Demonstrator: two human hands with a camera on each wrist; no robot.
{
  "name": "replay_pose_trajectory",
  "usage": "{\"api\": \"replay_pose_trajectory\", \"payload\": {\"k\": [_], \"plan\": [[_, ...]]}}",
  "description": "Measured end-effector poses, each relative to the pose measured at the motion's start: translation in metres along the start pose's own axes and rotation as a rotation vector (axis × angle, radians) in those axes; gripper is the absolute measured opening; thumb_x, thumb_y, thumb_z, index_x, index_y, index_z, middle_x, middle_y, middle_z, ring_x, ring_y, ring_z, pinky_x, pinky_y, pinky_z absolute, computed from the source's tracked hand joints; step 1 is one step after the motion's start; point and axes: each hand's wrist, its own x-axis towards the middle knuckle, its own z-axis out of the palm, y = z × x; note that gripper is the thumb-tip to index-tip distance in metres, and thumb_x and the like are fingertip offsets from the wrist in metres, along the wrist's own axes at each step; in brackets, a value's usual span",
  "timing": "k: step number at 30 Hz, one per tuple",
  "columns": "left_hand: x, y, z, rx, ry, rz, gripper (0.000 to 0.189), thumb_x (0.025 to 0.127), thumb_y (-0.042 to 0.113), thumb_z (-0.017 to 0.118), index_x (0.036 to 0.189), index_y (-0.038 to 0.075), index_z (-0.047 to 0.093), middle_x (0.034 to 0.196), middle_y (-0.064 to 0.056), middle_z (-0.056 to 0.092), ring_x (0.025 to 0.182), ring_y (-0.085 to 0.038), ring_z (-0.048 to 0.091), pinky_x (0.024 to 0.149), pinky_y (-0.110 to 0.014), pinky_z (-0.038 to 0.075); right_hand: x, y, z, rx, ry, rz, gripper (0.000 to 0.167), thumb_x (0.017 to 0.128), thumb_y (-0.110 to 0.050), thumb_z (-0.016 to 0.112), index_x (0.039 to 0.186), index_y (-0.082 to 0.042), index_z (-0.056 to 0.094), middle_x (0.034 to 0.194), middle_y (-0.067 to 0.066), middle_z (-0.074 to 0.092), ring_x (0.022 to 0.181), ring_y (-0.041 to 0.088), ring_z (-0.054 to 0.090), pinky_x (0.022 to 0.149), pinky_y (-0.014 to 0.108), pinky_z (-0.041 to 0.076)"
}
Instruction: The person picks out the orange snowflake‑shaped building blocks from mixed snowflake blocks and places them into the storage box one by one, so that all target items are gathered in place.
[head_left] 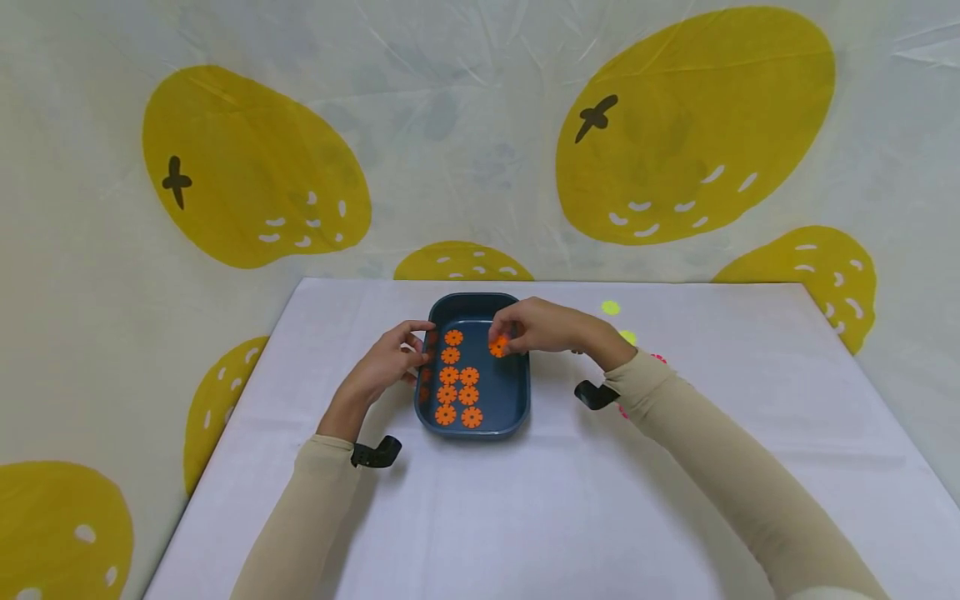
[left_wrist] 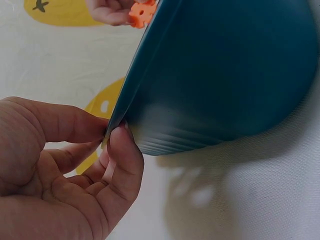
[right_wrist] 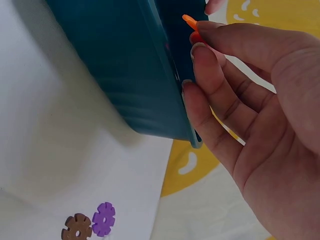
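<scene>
A dark blue rectangular tray (head_left: 501,417) stands on the white-covered table. On its floor lie several orange notched discs (head_left: 447,375), flower-like with a small centre hole, lined up in two columns toward the left side. My left hand (head_left: 388,361) pinches the tray's left rim (left_wrist: 123,92) between thumb and fingers. Over the right part of the tray, my right hand (head_left: 546,325) pinches another orange notched disc (head_left: 498,346) by its edge. From the right wrist, that disc (right_wrist: 189,22) appears nearly edge-on, and the lower fingers are close to the rim.
Right of the tray, yellow discs (head_left: 611,307) lie on the table, with pink ones (head_left: 659,358) partly hidden by the right forearm. A brown disc (right_wrist: 77,227) and a purple disc (right_wrist: 103,219) show in the right wrist view. A lemon-print cloth (head_left: 465,167) hangs behind the table.
</scene>
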Motion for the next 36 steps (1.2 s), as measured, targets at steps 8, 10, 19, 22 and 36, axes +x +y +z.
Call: {"api": "replay_pose_trajectory", "payload": {"k": [8, 10, 19, 22, 36], "plan": [[0.002, -0.001, 0.001, -0.003, -0.004, 0.0, 0.055, 0.098, -0.001, 0.056, 0.151, 0.012, 0.045, 0.105, -0.012, 0.044, 0.099, -0.031, 0.058, 0.063, -0.034, 0.055, 0.007, -0.002, 0.002, 0.012, -0.021, -0.003, 0.021, 0.093, -0.017, 0.075, 0.114, -0.019, 0.071, 0.101, -0.003, 0.068, 0.09, 0.018, 0.062, 0.077, 0.03, 0.057], [0.002, -0.001, 0.0, -0.004, -0.005, -0.004, 0.055, 0.098, -0.001, 0.056, 0.151, 0.013, 0.045, 0.105, -0.011, 0.044, 0.099, -0.031, 0.058, 0.063, -0.034, 0.055, 0.01, -0.003, 0.002, 0.004, -0.027, -0.018, 0.021, 0.094, -0.016, 0.074, 0.114, -0.018, 0.071, 0.101, -0.002, 0.068, 0.088, 0.018, 0.063, 0.076, 0.029, 0.057], [0.0, 0.004, 0.0, -0.007, -0.009, 0.002, 0.055, 0.098, -0.002, 0.055, 0.151, 0.011, 0.045, 0.104, -0.012, 0.044, 0.095, -0.028, 0.056, 0.064, -0.036, 0.056, 0.021, -0.005, 0.003, -0.026, -0.048, -0.049, 0.021, 0.095, -0.014, 0.072, 0.116, -0.015, 0.07, 0.102, -0.002, 0.069, 0.085, 0.016, 0.064, 0.075, 0.029, 0.057], [0.0, 0.005, -0.001, -0.005, -0.012, 0.004, 0.056, 0.098, -0.002, 0.055, 0.151, 0.01, 0.044, 0.104, -0.011, 0.044, 0.094, -0.028, 0.055, 0.065, -0.038, 0.056, 0.024, -0.005, 0.004, -0.025, -0.055, -0.054, 0.02, 0.095, -0.012, 0.071, 0.115, -0.015, 0.07, 0.101, -0.002, 0.069, 0.083, 0.015, 0.065, 0.074, 0.029, 0.057], [-0.002, 0.007, -0.002, 0.005, -0.012, -0.008, 0.055, 0.098, -0.001, 0.055, 0.151, 0.013, 0.045, 0.106, -0.012, 0.044, 0.096, -0.029, 0.056, 0.066, -0.038, 0.056, 0.042, -0.003, 0.007, -0.038, -0.058, -0.051, 0.019, 0.096, -0.012, 0.07, 0.114, -0.016, 0.071, 0.1, -0.001, 0.068, 0.078, 0.015, 0.065, 0.07, 0.029, 0.056]]}}
